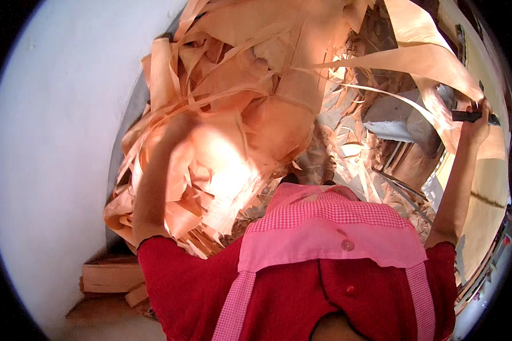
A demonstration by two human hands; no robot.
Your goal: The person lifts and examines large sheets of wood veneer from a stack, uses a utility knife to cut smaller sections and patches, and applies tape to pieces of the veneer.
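A big pile of thin peach-coloured veneer sheets and strips (284, 57) fills the upper middle and left. My left hand (183, 125) reaches into this pile, over the sheets; its fingers blend into them and are hard to make out. At the right, my right hand (479, 122) has its fingers closed round a dark bar-like object (461, 116). Long pale strips (409, 59) run from the pile down to beside that hand.
A white wall (51, 142) stands at the left, with wooden blocks (111, 278) at its foot. Scraps (352, 153) litter the floor round my dark-shod feet. A whitish slab (389, 128) lies at the right, and pale upright sheets (483, 216) line the right side.
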